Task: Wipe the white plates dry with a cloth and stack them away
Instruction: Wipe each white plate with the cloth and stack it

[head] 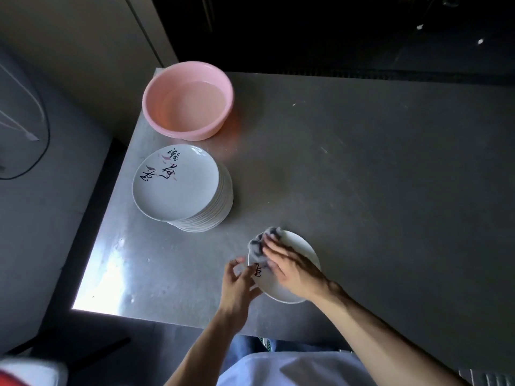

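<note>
The plate [299, 245] sits tilted near the table's [362, 176] front edge, and the right hand [292, 267] lies flat across it, fingers straight and slightly spread, pressing the cloth [260, 242] onto its far-left side. Left hand [239, 285] at the near-left rim, fingers curled, pinching the edge. Further left, well apart, the stack [178, 185] of plates stands; beyond it, the pink basin [188, 100] by the table's far corner

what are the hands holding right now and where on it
The left hand pinches the white plate by its left rim. The right hand grips nothing; its flat fingers press the cloth onto it.
</note>
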Demonstrator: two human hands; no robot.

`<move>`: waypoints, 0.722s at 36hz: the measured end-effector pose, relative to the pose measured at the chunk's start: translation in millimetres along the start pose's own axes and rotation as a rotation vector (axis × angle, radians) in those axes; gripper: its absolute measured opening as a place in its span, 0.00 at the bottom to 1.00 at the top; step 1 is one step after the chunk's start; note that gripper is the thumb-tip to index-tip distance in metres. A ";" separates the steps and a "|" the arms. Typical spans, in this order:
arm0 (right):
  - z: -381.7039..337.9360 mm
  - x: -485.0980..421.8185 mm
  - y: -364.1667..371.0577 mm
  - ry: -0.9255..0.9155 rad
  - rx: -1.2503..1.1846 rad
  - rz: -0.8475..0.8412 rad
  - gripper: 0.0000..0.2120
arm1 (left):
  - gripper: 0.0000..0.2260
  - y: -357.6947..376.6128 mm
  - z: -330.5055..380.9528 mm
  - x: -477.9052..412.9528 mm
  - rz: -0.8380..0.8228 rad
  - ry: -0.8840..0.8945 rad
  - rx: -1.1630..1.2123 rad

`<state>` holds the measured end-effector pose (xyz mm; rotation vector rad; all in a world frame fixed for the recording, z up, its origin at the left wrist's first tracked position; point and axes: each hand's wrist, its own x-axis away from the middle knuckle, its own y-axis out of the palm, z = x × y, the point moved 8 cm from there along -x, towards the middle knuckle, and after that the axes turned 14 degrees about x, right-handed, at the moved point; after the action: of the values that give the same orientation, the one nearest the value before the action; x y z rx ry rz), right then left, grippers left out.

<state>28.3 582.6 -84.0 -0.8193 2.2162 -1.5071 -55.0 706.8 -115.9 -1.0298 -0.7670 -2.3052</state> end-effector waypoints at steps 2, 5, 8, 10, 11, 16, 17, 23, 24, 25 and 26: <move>20.4 5.5 -3.2 0.225 0.089 0.035 0.26 | 0.13 4.4 1.4 1.0 -0.041 -0.018 -0.014; 28.1 12.6 6.5 0.434 0.114 -0.046 0.28 | 0.17 17.2 7.8 3.8 -0.115 -0.027 -0.095; -6.4 9.6 8.0 0.154 0.044 -0.023 0.29 | 0.18 31.4 6.8 8.9 -0.234 -0.039 -0.209; -23.5 11.5 7.3 -0.037 0.001 -0.027 0.28 | 0.19 31.1 3.4 11.0 -0.254 -0.058 -0.219; -20.9 11.5 7.1 -0.044 -0.006 -0.030 0.28 | 0.20 29.9 2.2 11.8 -0.263 -0.062 -0.212; 41.3 14.0 10.9 0.478 0.154 -0.136 0.34 | 0.22 25.8 1.9 8.3 -0.196 -0.010 -0.150; 43.2 12.9 10.0 0.516 0.146 -0.140 0.35 | 0.20 26.2 1.7 7.1 -0.176 0.000 -0.132; -0.7 2.2 4.6 0.139 -0.018 -0.034 0.40 | 0.06 18.4 7.6 -2.8 -0.020 0.028 -0.143; -8.3 3.3 6.6 0.045 0.011 -0.053 0.38 | 0.07 17.9 8.0 -3.8 -0.022 0.021 -0.153; -10.0 5.7 9.6 0.001 0.018 -0.074 0.36 | 0.08 17.4 8.1 -4.1 -0.031 0.014 -0.151; -6.3 7.5 10.7 0.000 0.015 -0.079 0.35 | 0.08 17.0 8.1 -4.0 -0.047 0.011 -0.142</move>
<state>15.9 585.4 -91.2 -0.9115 2.1935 -1.5578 -37.9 700.9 -109.6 -1.0703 -0.6367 -2.4324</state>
